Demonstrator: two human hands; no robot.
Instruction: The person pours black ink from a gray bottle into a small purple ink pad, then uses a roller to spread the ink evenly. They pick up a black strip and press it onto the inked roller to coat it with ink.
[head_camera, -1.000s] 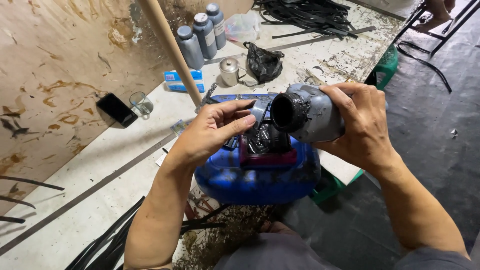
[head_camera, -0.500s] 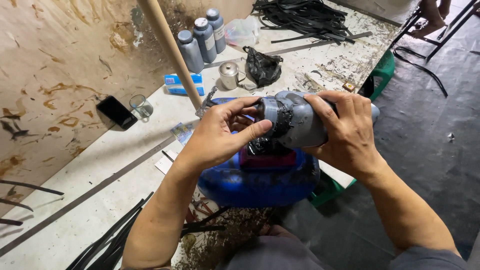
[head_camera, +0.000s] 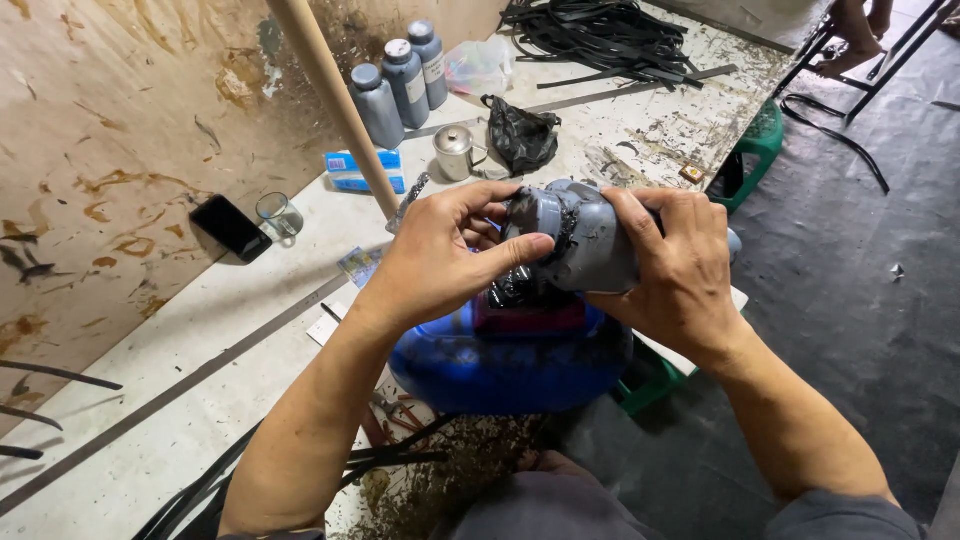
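Hands on grey plastic bottle (head_camera: 590, 245), centre frame.
Right hand (head_camera: 680, 275) grips the body; left hand (head_camera: 450, 265) pinches its black-smeared mouth. Best kept above the blue plastic drum (head_camera: 500, 365), grip firm.

The scene is evenly and fairly brightly lit by soft, diffuse light with no single strong source. Shadows are weak and blurred at the edges; the darkest falls beneath the blue drum (head_camera: 510, 365) and the forearms. The pale worktop (head_camera: 210, 340) reads bright without burning out, and a mild sheen shows on the grey bottle (head_camera: 590, 245) and on the small metal cup (head_camera: 455, 152). Focus holds sharp across the centre, with no motion blur. The wide lens bends straight lines near the corners, and the dark floor (head_camera: 860, 300) loses detail.
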